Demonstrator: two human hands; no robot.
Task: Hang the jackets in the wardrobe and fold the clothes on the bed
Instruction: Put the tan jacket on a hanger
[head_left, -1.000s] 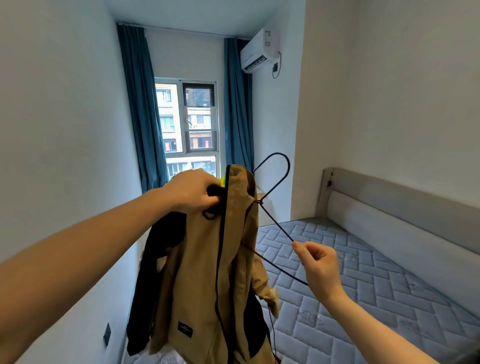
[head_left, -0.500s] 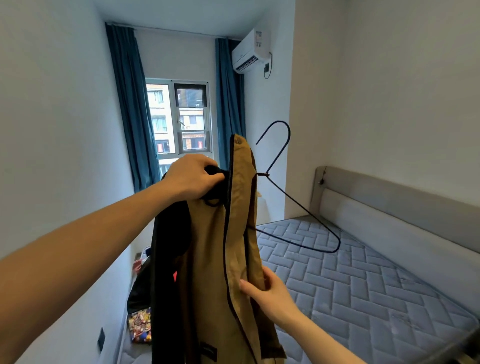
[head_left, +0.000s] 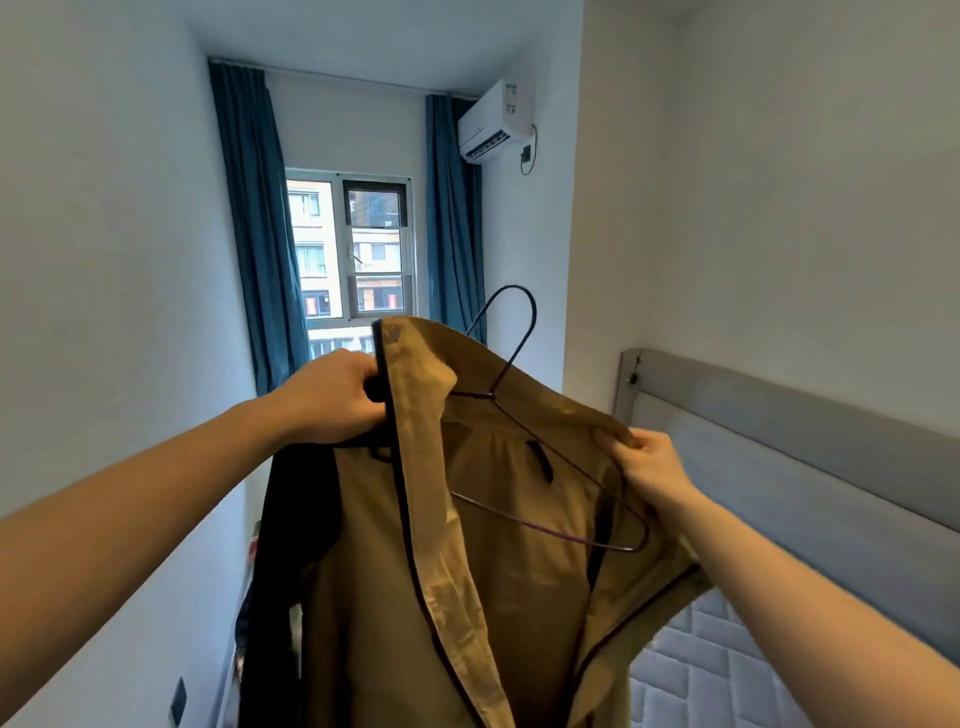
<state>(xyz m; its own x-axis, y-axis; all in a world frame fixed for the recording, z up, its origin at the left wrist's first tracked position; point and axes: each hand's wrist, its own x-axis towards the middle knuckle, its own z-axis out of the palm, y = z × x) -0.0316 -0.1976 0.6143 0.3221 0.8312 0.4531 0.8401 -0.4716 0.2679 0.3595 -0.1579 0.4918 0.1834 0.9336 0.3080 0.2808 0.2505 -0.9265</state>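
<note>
Tan jacket held up in mid-air between both hands, front open, inner lining facing the camera. Dark sleeve or panel hangs down on its left side. Black zipper edge runs down the near left flap.

Left hand: fingers curled tight around the jacket's left collar edge, together with a dark part there. Whether the hanger's left end is also in this grip, cannot tell; it is hidden by cloth.

Right hand: pinches the jacket's right collar/shoulder edge between thumb and fingers, pulling that side out to the right.

Wire hanger: dark, thin, sits inside the open jacket. Hook rises above the collar, tilted, in front of the right curtain. Its right shoulder and lower bar lie against the lining, just left of the right hand.

Bed: bare quilted mattress, lower right, grey headboard along the right wall.

Far: window between blue curtains; air conditioner mounted high on the right.
</note>
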